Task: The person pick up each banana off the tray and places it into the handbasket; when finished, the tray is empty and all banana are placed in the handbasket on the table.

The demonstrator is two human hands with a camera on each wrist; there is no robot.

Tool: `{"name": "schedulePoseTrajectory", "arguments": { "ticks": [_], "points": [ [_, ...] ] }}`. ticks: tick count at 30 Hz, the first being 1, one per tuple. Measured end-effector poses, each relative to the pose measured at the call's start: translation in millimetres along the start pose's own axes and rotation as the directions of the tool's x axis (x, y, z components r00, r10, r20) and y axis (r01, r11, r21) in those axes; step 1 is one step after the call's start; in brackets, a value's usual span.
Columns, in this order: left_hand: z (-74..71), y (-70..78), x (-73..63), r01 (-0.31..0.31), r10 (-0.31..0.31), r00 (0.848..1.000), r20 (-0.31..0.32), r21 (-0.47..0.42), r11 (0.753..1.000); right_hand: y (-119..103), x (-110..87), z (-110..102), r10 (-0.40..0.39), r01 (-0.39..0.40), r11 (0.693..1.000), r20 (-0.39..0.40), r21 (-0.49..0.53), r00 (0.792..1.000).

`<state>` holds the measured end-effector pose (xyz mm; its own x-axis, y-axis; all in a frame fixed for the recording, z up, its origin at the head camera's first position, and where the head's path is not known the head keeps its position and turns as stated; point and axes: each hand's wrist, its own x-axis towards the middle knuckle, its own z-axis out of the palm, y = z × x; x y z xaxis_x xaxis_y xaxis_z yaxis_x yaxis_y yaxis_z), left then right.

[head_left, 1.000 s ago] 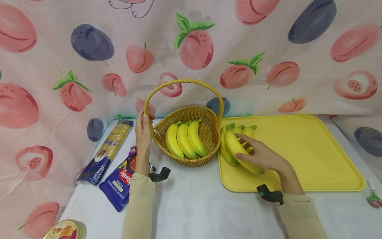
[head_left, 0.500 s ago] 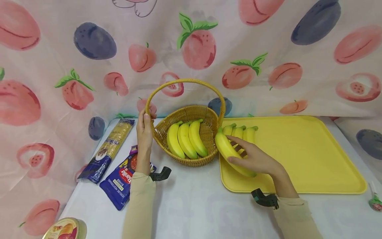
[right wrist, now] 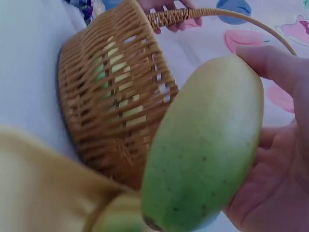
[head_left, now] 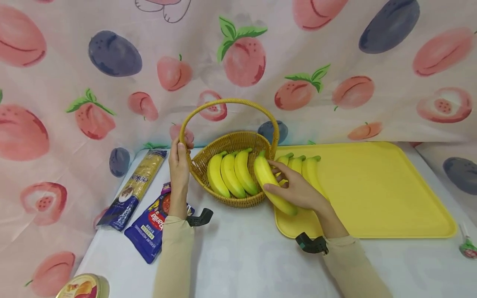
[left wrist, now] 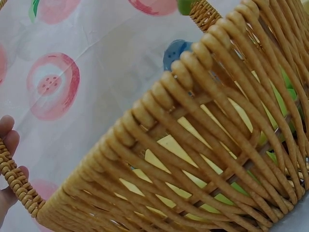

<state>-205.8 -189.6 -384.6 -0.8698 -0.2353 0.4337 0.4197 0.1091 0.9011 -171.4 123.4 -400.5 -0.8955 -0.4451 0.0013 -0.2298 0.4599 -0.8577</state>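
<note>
My left hand [head_left: 179,163] grips the left side of the arched handle on a wicker basket [head_left: 193,167]; its fingers wrap the handle [left wrist: 12,169] in the left wrist view. Three bananas [head_left: 232,175] lie side by side in the basket. In my right hand [head_left: 296,186] is another banana [head_left: 271,182], pinched between thumb and fingers and overlapping the basket's right rim in the head view. The right wrist view shows this banana's green-tipped end [right wrist: 203,145] up close, with the basket behind it. Several more bananas [head_left: 311,167] lie on the yellow tray, partly hidden by my right hand.
The yellow tray [head_left: 387,190] lies right of the basket. To the left are a pasta packet [head_left: 132,188] and a blue Barilla pouch [head_left: 147,231], partly behind my left arm. A round tin [head_left: 80,286] stands at front left, a lollipop [head_left: 467,247] at far right.
My right hand has carried its banana leftward from over the tray to the basket's right rim. The left hand stays on the handle, and the basket has not moved.
</note>
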Motion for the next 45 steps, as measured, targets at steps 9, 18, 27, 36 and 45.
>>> {"name": "schedulePoseTrajectory", "arguments": {
  "ticks": [9, 18, 27, 36, 45],
  "points": [
    [-2.9, -1.0, -4.4, 0.008, -0.008, 1.0, -0.007, -0.01, 1.0, -11, 20.9, 13, 0.032, -0.031, 0.999, 0.01, -0.038, 0.999],
    [-0.6, -0.3, 0.1, -0.016, 0.016, 1.0, 0.0, -0.032, 0.999, -21, 36.1, 12, 0.094, -0.095, 0.996, -0.049, -0.002, 0.994],
    [-0.1, -2.4, 0.3, -0.017, 0.016, 1.0, -0.018, -0.029, 0.999, -35, 53.3, 17, 0.166, -0.165, 0.985, -0.033, 0.042, 0.986],
    [0.7, -0.9, 1.8, -0.015, 0.015, 1.0, -0.016, -0.028, 0.999, -51, 73.0, 18, 0.166, -0.165, 0.986, -0.02, 0.019, 0.986],
    [0.8, 2.2, 0.9, 0.008, -0.008, 1.0, -0.022, 0.014, 1.0, -62, 93.3, 28, 0.196, -0.197, 0.98, 0.022, 0.041, 0.98]
  ]
}}
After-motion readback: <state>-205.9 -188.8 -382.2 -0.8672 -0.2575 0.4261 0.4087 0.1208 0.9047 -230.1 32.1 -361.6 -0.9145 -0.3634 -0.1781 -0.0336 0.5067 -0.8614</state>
